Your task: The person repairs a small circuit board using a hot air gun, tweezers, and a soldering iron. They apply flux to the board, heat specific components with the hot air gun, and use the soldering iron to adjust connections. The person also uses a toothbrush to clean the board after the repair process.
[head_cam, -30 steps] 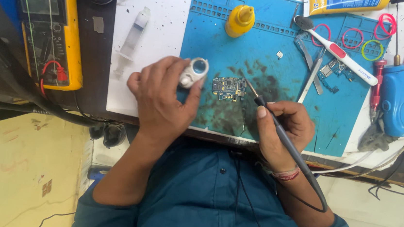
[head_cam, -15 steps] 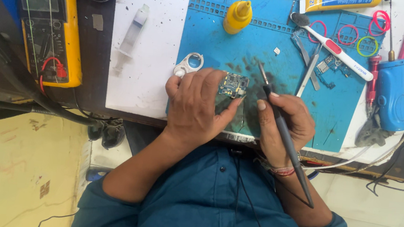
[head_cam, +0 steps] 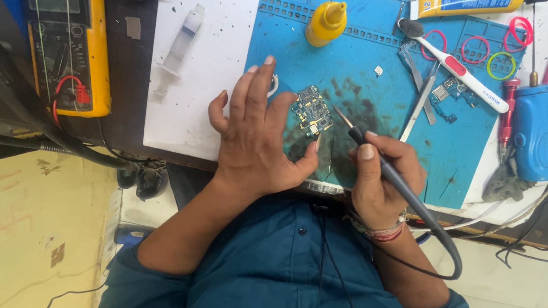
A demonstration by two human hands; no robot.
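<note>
The circuit board (head_cam: 311, 110) lies on the blue mat (head_cam: 386, 78), steadied by the left hand (head_cam: 259, 136), fingers spread flat beside it. The right hand (head_cam: 381, 176) has its fingers closed around a soldering iron (head_cam: 379, 160), pen-style, aiming the tip near the board's edge.

Bare mat (head_cam: 361, 69) between yellow bottle (head_cam: 326, 22) and circuit board (head_cam: 311, 109).

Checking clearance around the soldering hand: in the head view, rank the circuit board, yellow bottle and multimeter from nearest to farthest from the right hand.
1. Circuit board: just left of the right hand, by the iron's tip.
2. Yellow bottle: at the mat's top edge.
3. Multimeter: far left, off the mat.
</note>
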